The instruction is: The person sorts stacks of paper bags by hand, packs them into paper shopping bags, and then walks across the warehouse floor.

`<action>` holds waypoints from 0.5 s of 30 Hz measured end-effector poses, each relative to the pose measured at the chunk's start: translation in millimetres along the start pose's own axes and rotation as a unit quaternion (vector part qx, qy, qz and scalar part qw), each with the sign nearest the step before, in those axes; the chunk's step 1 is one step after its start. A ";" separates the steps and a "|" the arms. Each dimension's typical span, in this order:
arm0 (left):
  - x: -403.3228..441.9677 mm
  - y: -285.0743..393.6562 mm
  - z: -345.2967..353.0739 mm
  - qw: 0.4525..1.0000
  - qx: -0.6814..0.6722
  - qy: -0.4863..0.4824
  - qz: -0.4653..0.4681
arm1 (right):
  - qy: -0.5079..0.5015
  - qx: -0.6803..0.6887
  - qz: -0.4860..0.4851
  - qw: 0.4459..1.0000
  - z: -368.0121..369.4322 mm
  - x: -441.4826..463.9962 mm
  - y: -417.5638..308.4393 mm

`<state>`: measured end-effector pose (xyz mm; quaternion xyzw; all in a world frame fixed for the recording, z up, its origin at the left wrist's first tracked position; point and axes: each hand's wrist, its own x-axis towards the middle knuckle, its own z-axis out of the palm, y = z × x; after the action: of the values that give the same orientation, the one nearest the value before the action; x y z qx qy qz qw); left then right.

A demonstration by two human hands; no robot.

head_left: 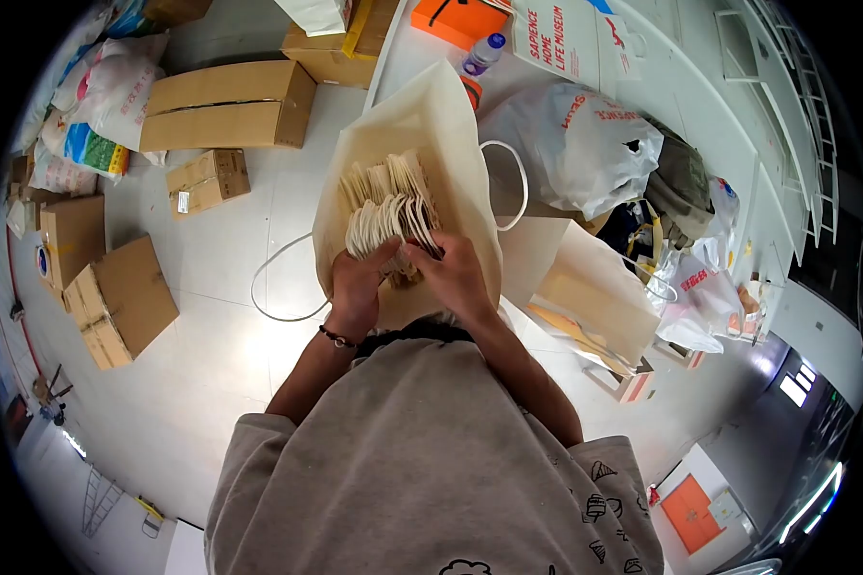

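A large cream paper bag (403, 125) stands upright and open in front of me, with white cord handles (524, 187) at its sides. Inside it is a row of thin cream paper items (388, 177), with white cord-like loops (384, 222) bunched along the near side; they look like folded paper bags with handles. My left hand (357, 280) reaches into the opening, its fingers closed at the near edge of the loops. Closed beside it, my right hand (454, 275) grips the right end of the same loops. Both sets of fingertips are partly hidden.
A second cream paper bag (594, 287) with papers inside stands to the right. Behind it, plastic bags (585, 144) sit near a white table with a bottle (484, 55) and an orange box (458, 21). Cardboard boxes (225, 105) and a smaller carton (208, 182) lie on the left floor.
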<state>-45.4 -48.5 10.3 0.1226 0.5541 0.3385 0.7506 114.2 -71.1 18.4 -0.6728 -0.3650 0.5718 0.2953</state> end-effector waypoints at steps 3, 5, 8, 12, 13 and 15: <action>-0.5 0.4 1.8 1.000 0.001 0.005 -0.005 | 0.032 -0.007 -0.038 0.999 4.2 1.3 6.8; -0.7 0.2 2.3 1.000 -0.001 0.006 0.002 | 0.066 -0.033 -0.035 0.997 5.0 1.2 7.1; 2.4 -3.1 -0.7 1.000 0.009 -0.001 0.006 | 0.077 -0.049 -0.042 0.995 2.9 -0.7 5.5; 0.0 0.8 3.6 1.000 -0.001 0.015 0.000 | 0.084 -0.050 0.043 0.994 -0.4 -10.6 -16.5; 0.1 0.2 3.8 1.000 -0.002 0.018 0.004 | 0.118 -0.088 0.025 0.989 -0.4 -11.9 -18.3; 1.2 -1.8 2.5 1.000 -0.003 0.021 0.007 | 0.153 -0.126 0.007 0.980 -0.9 -12.7 -18.4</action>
<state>-42.2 -48.6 9.3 0.1175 0.5675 0.3479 0.7369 111.2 -71.4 40.5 -0.7863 -0.3801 0.4139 0.2567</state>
